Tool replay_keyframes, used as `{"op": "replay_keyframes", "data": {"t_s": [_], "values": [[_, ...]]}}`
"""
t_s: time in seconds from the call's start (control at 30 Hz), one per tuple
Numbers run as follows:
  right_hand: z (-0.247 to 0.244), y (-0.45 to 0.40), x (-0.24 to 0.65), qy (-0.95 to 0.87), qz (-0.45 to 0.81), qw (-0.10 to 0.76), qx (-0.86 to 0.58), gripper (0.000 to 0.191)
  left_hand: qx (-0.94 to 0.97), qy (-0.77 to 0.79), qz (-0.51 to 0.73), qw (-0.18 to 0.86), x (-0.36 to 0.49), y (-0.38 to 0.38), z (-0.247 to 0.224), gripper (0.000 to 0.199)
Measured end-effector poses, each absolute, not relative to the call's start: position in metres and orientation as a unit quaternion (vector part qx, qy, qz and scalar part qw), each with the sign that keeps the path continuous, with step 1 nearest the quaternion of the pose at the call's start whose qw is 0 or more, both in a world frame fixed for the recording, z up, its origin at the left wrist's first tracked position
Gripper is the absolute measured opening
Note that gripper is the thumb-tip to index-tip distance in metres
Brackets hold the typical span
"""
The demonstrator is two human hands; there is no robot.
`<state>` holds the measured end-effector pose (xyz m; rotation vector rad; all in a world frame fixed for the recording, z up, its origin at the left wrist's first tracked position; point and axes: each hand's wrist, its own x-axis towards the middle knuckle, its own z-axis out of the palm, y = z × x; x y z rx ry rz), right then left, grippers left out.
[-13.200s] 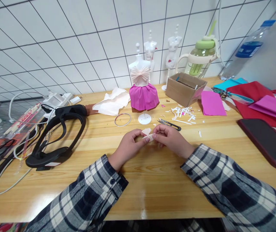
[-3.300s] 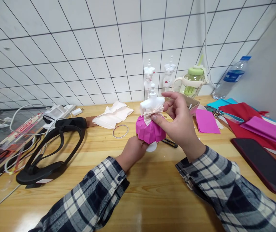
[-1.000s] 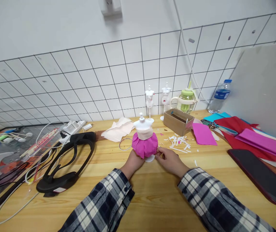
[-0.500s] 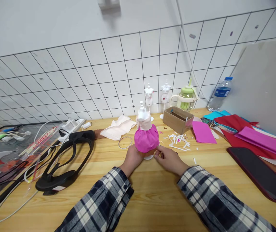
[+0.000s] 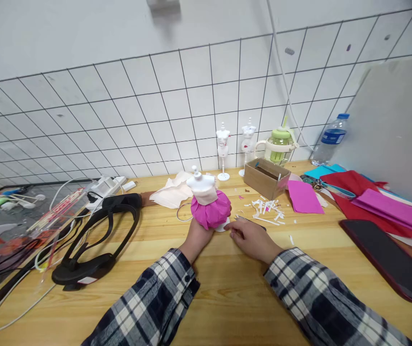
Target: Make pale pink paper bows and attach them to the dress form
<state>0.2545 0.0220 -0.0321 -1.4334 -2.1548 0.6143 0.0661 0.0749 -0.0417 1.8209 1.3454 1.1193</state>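
A miniature white dress form [image 5: 200,182] wears a pale cloth band around its chest and a puffy magenta skirt [image 5: 211,210]. It leans to the left. My left hand [image 5: 196,239] is wrapped around its lower part beneath the skirt, most of the fingers hidden by the fabric. At the edge of the form's round white base [image 5: 223,225], my right hand [image 5: 251,239] has its fingers curled and their tips on the rim. A dark slim tool with a metal tip [image 5: 251,221] lies just behind my right hand. Left of the skirt is a thin metal ring [image 5: 183,213].
Two bare dress forms [image 5: 222,144] stand by the wall, beside a cardboard box [image 5: 267,179] and a green-lidded cup [image 5: 280,146]. White scraps [image 5: 268,206], magenta cloth [image 5: 305,197] and a phone [image 5: 389,259] lie to the right. A black headset [image 5: 95,245] lies left.
The dress form has tipped left, and its skirt has shifted left with it. My left hand turns with it; my right hand stays near the base.
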Motion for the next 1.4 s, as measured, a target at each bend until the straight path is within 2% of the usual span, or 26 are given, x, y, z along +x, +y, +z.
{"op": "replay_keyframes", "data": {"t_s": [0.2, 0.37, 0.57, 0.77, 0.97, 1.07, 1.2, 1.4], "values": [[-0.032, 0.021, 0.252, -0.803, 0.189, 0.217, -0.522, 0.027, 0.72, 0.543, 0.348, 0.256, 0.066, 0.075, -0.049, 0.021], [-0.034, 0.023, 0.249, -0.8, 0.164, 0.189, -0.545, 0.032, 0.75, 0.554, 0.304, 0.196, 0.069, 0.084, -0.048, 0.02], [-0.034, 0.021, 0.242, -0.803, 0.071, 0.127, -0.579, 0.041, 0.796, 0.54, 0.246, 0.121, 0.063, 0.075, -0.038, 0.02], [-0.031, 0.017, 0.239, -0.798, 0.056, 0.104, -0.59, 0.044, 0.774, 0.589, 0.232, 0.009, -0.008, 0.065, -0.026, 0.036], [-0.03, 0.023, 0.233, -0.784, 0.057, 0.086, -0.612, 0.048, 0.724, 0.647, 0.226, -0.073, -0.057, 0.095, -0.028, 0.048], [-0.031, 0.028, 0.231, -0.776, 0.058, 0.083, -0.623, 0.048, 0.734, 0.642, 0.207, -0.074, -0.057, 0.11, -0.031, 0.045], [-0.032, 0.031, 0.233, -0.77, 0.063, 0.096, -0.627, 0.046, 0.717, 0.662, 0.202, -0.082, -0.056, 0.109, -0.028, 0.029], [-0.032, 0.028, 0.24, -0.775, 0.084, 0.123, -0.614, 0.045, 0.698, 0.665, 0.248, -0.094, -0.057, 0.087, -0.023, 0.026]]}}
